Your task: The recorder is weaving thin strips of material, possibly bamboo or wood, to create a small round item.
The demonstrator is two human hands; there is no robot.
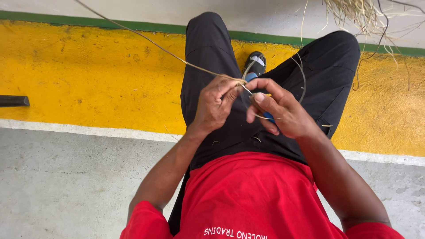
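Seen from above, a seated person in a red shirt (248, 194) and black trousers (208, 57) works with both hands over the lap. The left hand (215, 104) has its fingers curled together, pinching a thin pale straw-like strand (150, 43) between thumb and forefinger; from that pinch the strand runs away up and to the left of the hand, taut, out past the top edge of the view. The right hand (276, 109) sits just beside the left one, nearly touching it, its fingers bent and closed around a small tool with a blue part (268, 116), most of which is hidden in the grip; I cannot tell exactly what the tool is. A thin curved length of the fibre loops beyond the right hand, over the right thigh. Past both hands, between the knees, 1 dark shoe (255, 64) rests on the yellow floor (88, 75). Further off, up and to the right of the right hand, lies a loose bundle of dry straw (358, 13).
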